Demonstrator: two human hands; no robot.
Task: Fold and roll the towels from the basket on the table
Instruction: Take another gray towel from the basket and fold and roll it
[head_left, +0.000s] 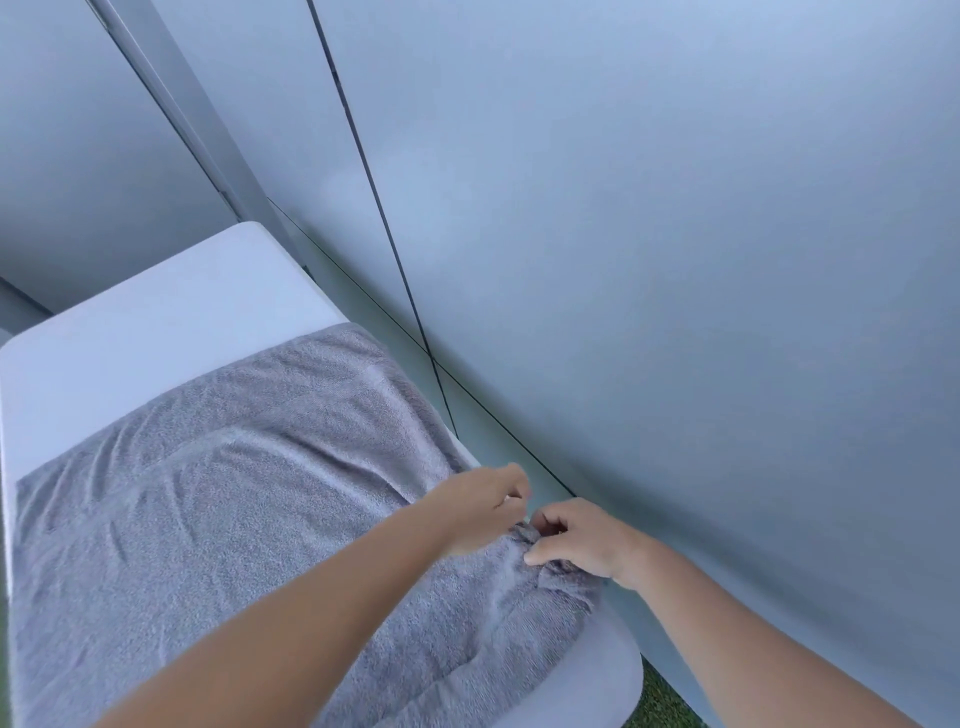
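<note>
Grey terry-cloth towel (234, 519) lies spread over most of the white plastic table (156, 312), from centre left to the bottom of the frame, creased, with a thicker fold near the bottom edge. No basket in view.

Both hands meet at the towel's right-hand edge, lower centre-right of frame.
- Right hand (576, 540): fingers curled, pinching a bunched bit of the edge; cloth is gathered under the knuckles.
- Left hand (488, 506): fingers curled, just beside the right hand at the same edge. Fingertips face away from the camera, so I cannot tell whether it has cloth.

Risks, as judged:
- The hold is on a crumpled bunch, not a flat corner. A pull from here would likely drag the creases along and give a skewed fold.
- The held edge sits at the table's right rim. If the pinch slips, that side could slide off toward the green floor covering (660, 701).
- Only one layer may be caught, which would separate the fold.

Surface: smooth, rounded corners, bare at upper left.
Room: grey-blue wall panels (675, 260) close behind, crossed by thin dark lines (363, 156).
</note>
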